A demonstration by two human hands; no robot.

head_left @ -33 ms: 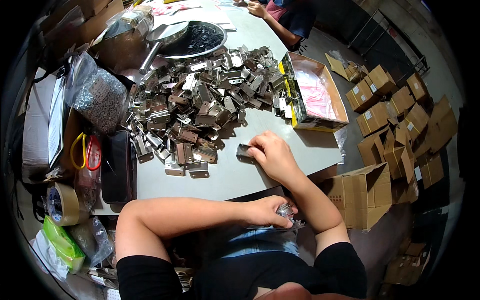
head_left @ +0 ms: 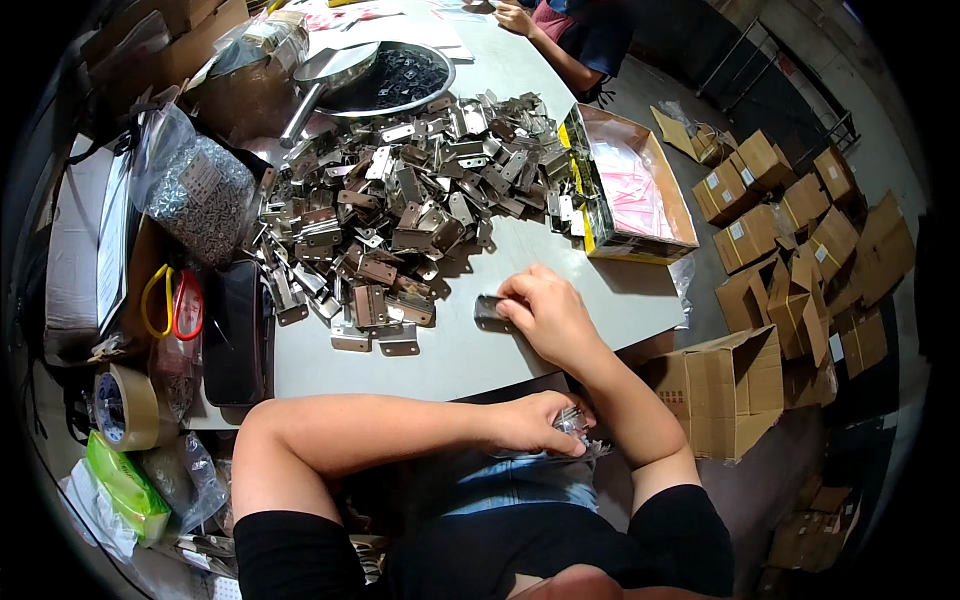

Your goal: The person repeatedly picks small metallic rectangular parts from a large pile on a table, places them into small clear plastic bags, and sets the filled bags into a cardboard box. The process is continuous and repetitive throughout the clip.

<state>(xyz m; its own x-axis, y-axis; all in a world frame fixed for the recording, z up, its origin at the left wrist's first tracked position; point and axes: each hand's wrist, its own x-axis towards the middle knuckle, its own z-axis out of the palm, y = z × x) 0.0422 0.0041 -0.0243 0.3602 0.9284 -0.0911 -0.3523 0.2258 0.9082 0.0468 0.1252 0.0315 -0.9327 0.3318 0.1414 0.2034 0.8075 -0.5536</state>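
Note:
My right hand (head_left: pixel 550 315) rests on the table (head_left: pixel 455 365), its thumb and fingers closed on a small bent metal bracket (head_left: pixel 488 308). Close to my lap, my left hand (head_left: pixel 535 422) is wrapped round a bundle of shiny, clear or silvery small pieces (head_left: pixel 570 420); their kind is hard to make out. A large heap of similar metal brackets (head_left: pixel 400 200) covers the table beyond my right hand. Two brackets (head_left: pixel 397 340) lie at the near edge of that heap.
An open box of pink-and-white packets (head_left: pixel 635 190) stands right of the heap. Behind it is a metal bowl of dark parts (head_left: pixel 400 85) with a scoop. A bag of screws (head_left: pixel 205 190), scissors (head_left: pixel 170 305) and tape (head_left: pixel 125 408) lie left. Cartons (head_left: pixel 715 390) fill the right floor; another person's arm (head_left: pixel 560 55) is opposite.
The bracket in my right hand has tilted slightly and the fingers have shifted a little. My left hand stays where it was.

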